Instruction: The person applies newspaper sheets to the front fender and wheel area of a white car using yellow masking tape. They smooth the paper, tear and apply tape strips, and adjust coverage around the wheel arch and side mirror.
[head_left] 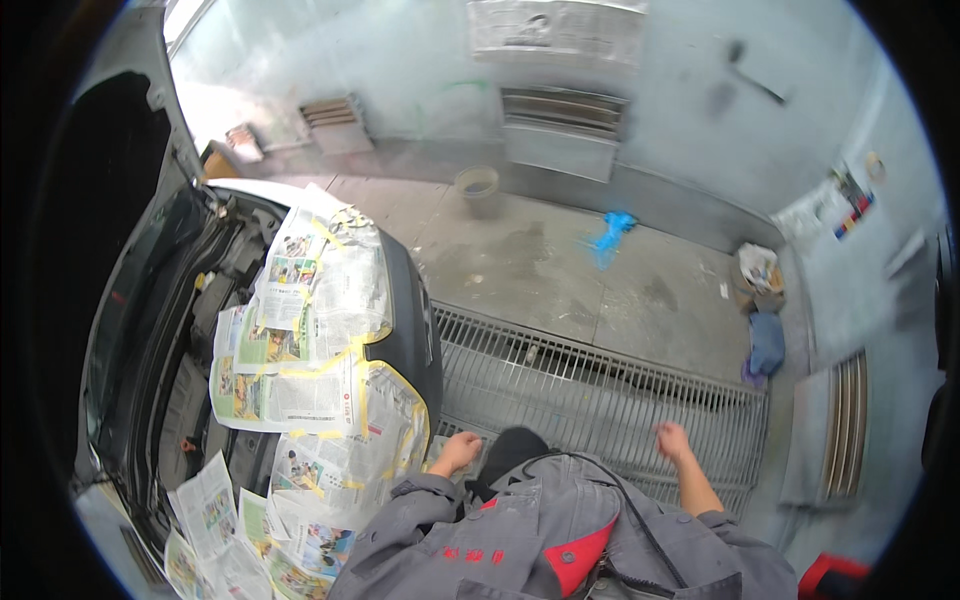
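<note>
My left hand (459, 452) hangs beside the bumper of a car, fingers loosely curled, and nothing shows in it. Close by is newspaper (345, 470) taped over the car's front with yellow masking tape (362, 352). Below the paper edge runs the dark bumper (408, 310). Off to the other side, my right hand (671, 440) is held out over the floor grating, its fingers curled in and no object visible in them. Neither hand touches the car or the paper, as far as I can see.
The raised hood (125, 200) stands over the engine bay at left. Metal grating (600, 400) covers the floor around my feet. A bucket (477, 188), a crumpled blue sheet (612, 235) and a filled waste box (758, 275) stand or lie along the walls. Louvred vents (562, 125) line the wall.
</note>
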